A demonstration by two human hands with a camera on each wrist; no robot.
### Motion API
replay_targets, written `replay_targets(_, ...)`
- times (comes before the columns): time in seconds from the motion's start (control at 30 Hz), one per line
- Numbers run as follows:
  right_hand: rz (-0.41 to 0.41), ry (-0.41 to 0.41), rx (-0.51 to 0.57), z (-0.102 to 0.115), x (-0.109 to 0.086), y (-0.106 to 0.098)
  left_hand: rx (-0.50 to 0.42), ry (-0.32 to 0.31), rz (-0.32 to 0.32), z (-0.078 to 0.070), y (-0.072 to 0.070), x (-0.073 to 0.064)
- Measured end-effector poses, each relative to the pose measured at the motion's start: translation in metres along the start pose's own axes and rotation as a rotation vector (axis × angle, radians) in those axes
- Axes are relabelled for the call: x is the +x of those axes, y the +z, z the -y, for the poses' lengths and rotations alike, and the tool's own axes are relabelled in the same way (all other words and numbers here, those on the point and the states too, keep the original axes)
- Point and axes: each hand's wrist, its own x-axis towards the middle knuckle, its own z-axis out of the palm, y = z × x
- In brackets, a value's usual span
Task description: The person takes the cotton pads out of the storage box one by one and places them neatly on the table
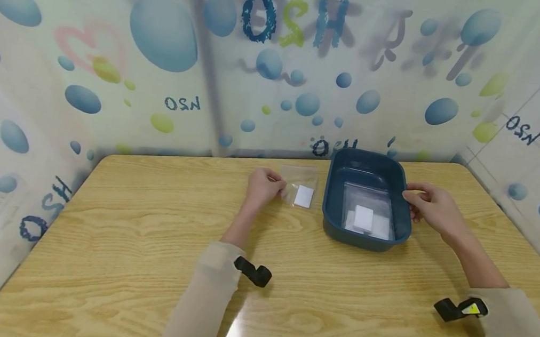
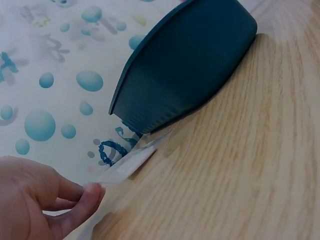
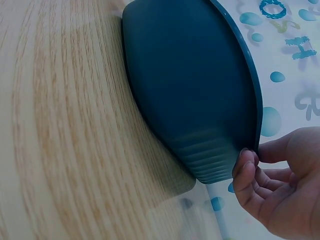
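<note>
"Wood-grained table (image 1: 151,206); what stands on it?"

"Dark blue tub (image 1: 365,242), toward two o'clock, with a larger clear bag (image 1: 382,208) lying inside."

"And your hands?"

"My right hand (image 1: 432,207), at the tub's three o'clock, pinches its rim. My left hand (image 1: 264,187) pinches the smaller clear bag (image 1: 298,179) at the tub's nine o'clock; a white square (image 1: 303,196) shows in it."
</note>
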Motion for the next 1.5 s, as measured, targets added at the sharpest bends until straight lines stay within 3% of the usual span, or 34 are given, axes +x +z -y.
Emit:
replay_targets(0.27, 0.001, 0.004, 0.008, -0.001, 0.001, 0.0, 0.094, 0.002, -0.008, 0.001, 0.004, -0.002)
replay_targets(0.87, 0.007, 0.012, 0.011, 0.0, 0.0, -0.001, 0.183, -0.053, 0.029, -0.006, 0.001, -0.003)
replay_targets(1.5, 0.006, -0.001, 0.009, -0.001, 0.001, 0.0, 0.113, 0.015, 0.01, -0.028, -0.011, -0.008)
